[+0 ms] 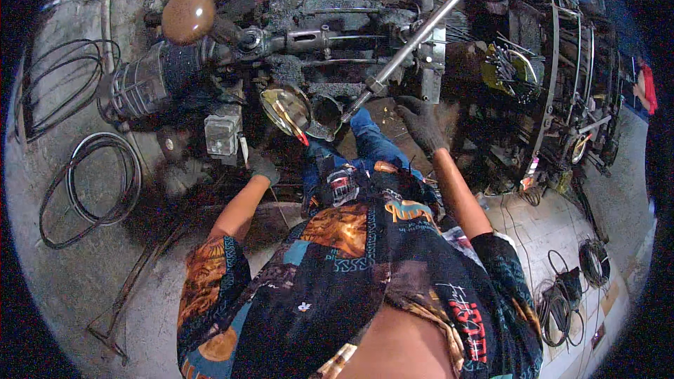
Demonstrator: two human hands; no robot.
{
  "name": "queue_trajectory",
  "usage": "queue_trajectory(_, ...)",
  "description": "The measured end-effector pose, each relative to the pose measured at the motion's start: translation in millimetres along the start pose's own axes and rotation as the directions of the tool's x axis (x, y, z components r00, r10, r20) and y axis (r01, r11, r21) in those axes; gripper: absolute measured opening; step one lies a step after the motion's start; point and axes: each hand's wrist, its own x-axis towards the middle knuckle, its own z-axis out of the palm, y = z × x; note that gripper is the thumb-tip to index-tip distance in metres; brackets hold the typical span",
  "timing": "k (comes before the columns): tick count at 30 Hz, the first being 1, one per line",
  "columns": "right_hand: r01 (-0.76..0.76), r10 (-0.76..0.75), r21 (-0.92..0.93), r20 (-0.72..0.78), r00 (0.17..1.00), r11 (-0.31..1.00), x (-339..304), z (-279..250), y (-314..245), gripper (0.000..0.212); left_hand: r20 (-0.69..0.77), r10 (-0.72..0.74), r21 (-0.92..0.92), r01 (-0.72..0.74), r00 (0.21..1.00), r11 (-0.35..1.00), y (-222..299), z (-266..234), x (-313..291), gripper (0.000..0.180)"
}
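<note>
Reaching up with my right hand (421,121), gloved fingers spread and touching nothing, I have the long steel lever (414,41) just above it, slanting from the machine's (309,42) front edge to its far-right corner. My left hand (262,166) hangs lower, curled; whether it grips anything I cannot tell.

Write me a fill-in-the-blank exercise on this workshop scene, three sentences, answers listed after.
1. Both the left hand and the right hand wear dark ____.
2. The long metal lever slants up toward the person's ____ side.
3. The black cable coils lie on the concrete floor to the person's ____.

Missing words: gloves; right; left
</note>
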Motion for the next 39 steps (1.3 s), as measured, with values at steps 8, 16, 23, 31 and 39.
queue_trajectory(8,0.285,-0.285,-0.016,-0.15,0.947,0.958,116.2,117.4,20.7,0.04,0.342,-0.104,0.939,-0.343,0.934,0.013,64.8,-23.9,-49.0,0.049)
queue_trajectory(16,0.525,-0.489,-0.013,-0.381,0.784,0.851,90.3,154.8,-100.3,0.071,0.006,-0.127,0.739,0.082,0.992,0.668,112.2,-18.1,-78.8,0.042)
queue_trajectory(23,0.628,-0.557,0.306,-0.294,0.777,0.716,74.5,141.6,-131.7,0.075,0.011,-0.256,0.652,0.187,0.967,0.735,56.8,-34.8,-91.5,0.046)
queue_trajectory(31,0.623,-0.567,0.204,-0.274,0.777,0.755,68.8,145.1,-147.6,0.044,0.085,-0.317,0.735,0.155,0.945,0.66,26.2,-66.8,-100.3,0.046)
queue_trajectory(39,0.625,-0.577,0.055,-0.326,0.749,0.779,102.4,165.7,-118.2,0.079,0.078,0.068,0.769,-0.104,0.995,0.631,64.3,-62.6,-92.8,0.036)
